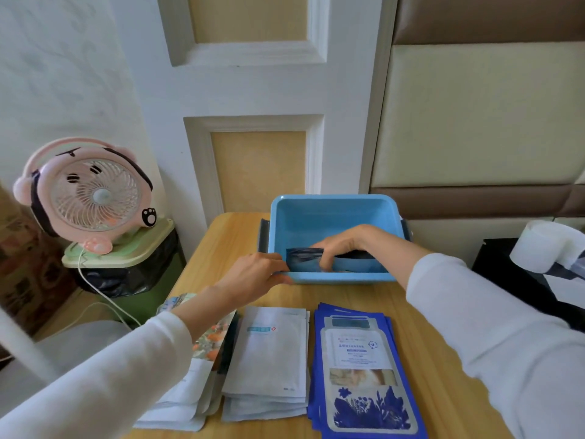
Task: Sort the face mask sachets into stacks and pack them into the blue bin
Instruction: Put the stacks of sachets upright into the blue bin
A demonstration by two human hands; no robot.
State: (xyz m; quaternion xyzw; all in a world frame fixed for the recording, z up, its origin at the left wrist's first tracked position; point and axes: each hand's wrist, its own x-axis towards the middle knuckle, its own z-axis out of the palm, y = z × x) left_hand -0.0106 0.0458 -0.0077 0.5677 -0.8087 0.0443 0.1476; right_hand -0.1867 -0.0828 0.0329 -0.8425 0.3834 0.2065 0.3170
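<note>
In the bin, at its near wall: right hand (pixel 340 245), fingers curled down over the top edge of the dark glossy sachets (pixel 302 259), holding them.
Dark glossy sachets: stand on edge against the near wall, left of middle; count cannot be told.
Left hand (pixel 253 274): at the bin's near-left corner, fingertips on the rim next to the sachets' left edge; pinching the rim or only touching it, cannot tell.
Blue plastic rectangular bin (pixel 332 199): far end of the table, dark handles on both short sides; the floor that shows is bare blue.
Light wooden table (pixel 221 242): carries the bin and three stacks in a row at the near edge.
Blue floral-print sachet stack (pixel 361 375): rightmost, slightly fanned, flat.
White plain sachet stack (pixel 269 359): middle, just beside the blue stack.
White-and-orange flower-print sachet stack (pixel 202 384): leftmost, partly under the left forearm, edges uneven.
White long sleeves (pixel 474 312): on both arms.
Pink round desk fan (pixel 91 194): left of the table, on a green-lidded waste bin (pixel 126 248) with a black liner; white cable hangs down.
White paper roll (pixel 544 245): far right, on a black surface.
</note>
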